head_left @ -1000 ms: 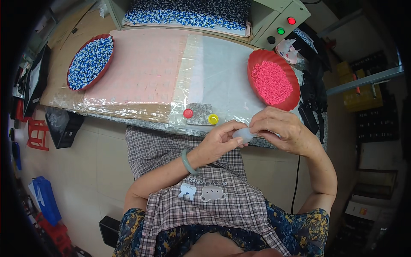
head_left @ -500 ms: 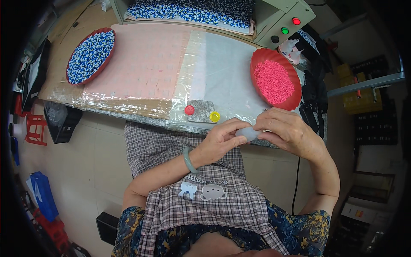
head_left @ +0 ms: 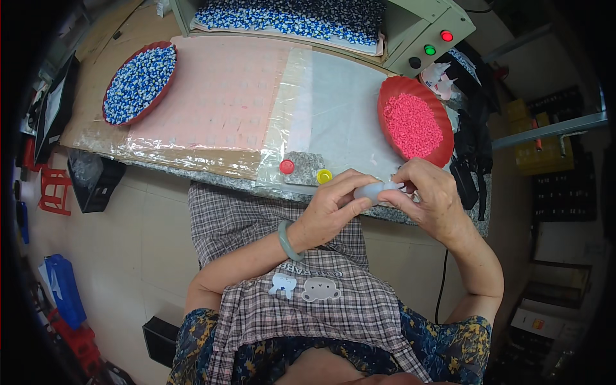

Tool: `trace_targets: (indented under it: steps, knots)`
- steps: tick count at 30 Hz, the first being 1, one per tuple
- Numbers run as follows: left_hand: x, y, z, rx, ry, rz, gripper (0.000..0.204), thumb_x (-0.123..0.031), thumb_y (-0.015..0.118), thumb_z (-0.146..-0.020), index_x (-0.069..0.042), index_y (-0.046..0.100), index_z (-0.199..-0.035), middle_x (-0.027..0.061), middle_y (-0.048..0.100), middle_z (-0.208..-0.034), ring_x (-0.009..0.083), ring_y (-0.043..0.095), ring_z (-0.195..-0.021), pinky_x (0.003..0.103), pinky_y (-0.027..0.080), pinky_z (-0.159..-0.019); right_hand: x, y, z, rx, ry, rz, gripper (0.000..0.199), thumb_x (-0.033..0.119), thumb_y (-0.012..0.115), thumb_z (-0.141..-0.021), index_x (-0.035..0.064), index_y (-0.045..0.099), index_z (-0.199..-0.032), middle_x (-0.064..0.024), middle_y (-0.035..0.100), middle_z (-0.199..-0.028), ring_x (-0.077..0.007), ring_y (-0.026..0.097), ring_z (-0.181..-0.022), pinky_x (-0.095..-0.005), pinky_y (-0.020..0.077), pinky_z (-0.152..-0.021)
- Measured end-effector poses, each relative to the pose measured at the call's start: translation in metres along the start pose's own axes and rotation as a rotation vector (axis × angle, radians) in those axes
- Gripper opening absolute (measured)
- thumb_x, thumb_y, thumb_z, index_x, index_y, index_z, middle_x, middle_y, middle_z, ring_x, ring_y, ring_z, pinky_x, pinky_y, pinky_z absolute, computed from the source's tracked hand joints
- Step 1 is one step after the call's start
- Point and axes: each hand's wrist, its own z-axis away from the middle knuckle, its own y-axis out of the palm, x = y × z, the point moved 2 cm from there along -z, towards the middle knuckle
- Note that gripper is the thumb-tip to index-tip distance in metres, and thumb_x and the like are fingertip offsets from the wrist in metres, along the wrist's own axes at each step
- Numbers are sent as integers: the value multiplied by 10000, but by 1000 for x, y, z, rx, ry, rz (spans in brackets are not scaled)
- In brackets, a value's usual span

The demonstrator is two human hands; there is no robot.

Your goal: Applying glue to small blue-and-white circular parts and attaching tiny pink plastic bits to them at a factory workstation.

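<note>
My left hand point(head_left: 332, 206) is closed around a small, pale translucent squeeze bottle point(head_left: 367, 191), just off the table's front edge. At the right end of the bottle, my right hand point(head_left: 431, 192) pinches its narrow top between thumb and fingers. Whether that top is a cap or a nozzle cannot be made out. To the left of the hands, a grey speckled slab point(head_left: 305, 165) lies on the plastic-covered table, with a red round cap point(head_left: 287, 167) at its left side and a yellow round cap point(head_left: 325, 176) at its right corner.
A red bowl of pink pellets point(head_left: 417, 128) stands beyond my right hand. At the far left is a red bowl of blue-and-white pieces point(head_left: 139, 85). Behind, a grey cabinet point(head_left: 430, 32) with lit buttons holds a tray of similar pieces point(head_left: 289, 25). A pink sheet point(head_left: 212, 96) covers the table's left part.
My right hand has shifted slightly and its fingers have opened out, so the bottle's narrow end now shows. The view has moved a little; the bowls and caps stay put.
</note>
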Motion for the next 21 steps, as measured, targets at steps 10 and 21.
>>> trace_targets:
  steps: [10,21]
  knots:
    - [2,-8,-4,156,-191,306,375,-107,578,-1031,59,519,-1362,99,558,-1256,164,631,-1091,320,542,-976,-14,-21,-9,230,-30,-258,542,233,842,-769,48,672,-1249,-100,616,-1064,-231,622,-977,-374,523,-811]
    - [5,-10,-5,161,-175,190,375,-147,580,-1035,62,536,-1343,113,565,-1252,194,621,-1123,328,556,-978,-11,-13,-9,254,-135,-148,297,74,777,-815,9,695,-1093,-104,662,-967,-260,684,-833,-356,554,-702]
